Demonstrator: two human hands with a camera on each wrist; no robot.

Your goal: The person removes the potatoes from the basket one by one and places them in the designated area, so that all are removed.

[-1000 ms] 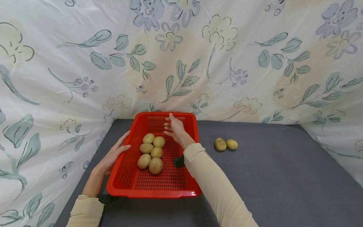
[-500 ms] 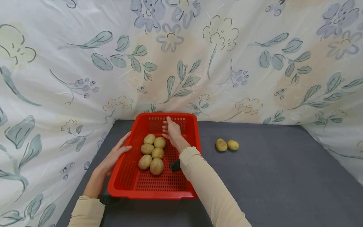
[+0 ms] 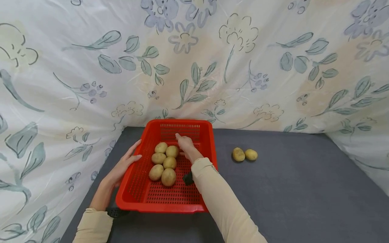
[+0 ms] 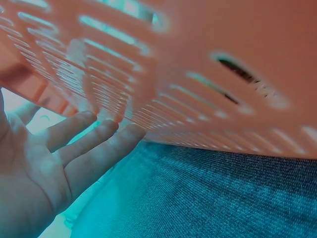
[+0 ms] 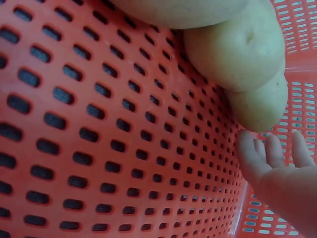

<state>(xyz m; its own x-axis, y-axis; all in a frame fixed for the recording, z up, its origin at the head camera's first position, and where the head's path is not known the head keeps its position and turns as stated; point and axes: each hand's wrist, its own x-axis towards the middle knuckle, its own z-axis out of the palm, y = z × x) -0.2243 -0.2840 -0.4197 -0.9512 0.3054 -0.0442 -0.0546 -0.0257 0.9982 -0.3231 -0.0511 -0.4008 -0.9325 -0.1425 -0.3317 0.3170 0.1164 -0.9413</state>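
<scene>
Several potatoes (image 3: 169, 177) lie in two columns on the floor of a red perforated plastic basket (image 3: 158, 208). My left hand (image 3: 120, 167) is at the basket's left side, thumb and index finger at the rim. In the left wrist view, the other fingers (image 4: 106, 153) extend nearly straight against the slotted outer wall. Inside the basket, my right hand (image 3: 186, 145) is beside the far right potato (image 3: 172, 151), holding nothing. Its fingers (image 5: 252, 153) are loosely bent in the right wrist view, fingertips right at the lowest potato (image 5: 262, 106).
Two more potatoes (image 3: 238, 154) lie side by side on the dark grey table (image 3: 288, 189), right of the basket. A floral curtain (image 3: 194, 67) hangs along the back and both sides. A black wrist camera (image 3: 188, 179) on my right wrist hangs over the basket floor.
My right hand has come down and toward me inside the basket, from near the far wall to beside the far right potato. My left hand stays at the rim; the potatoes have not shifted.
</scene>
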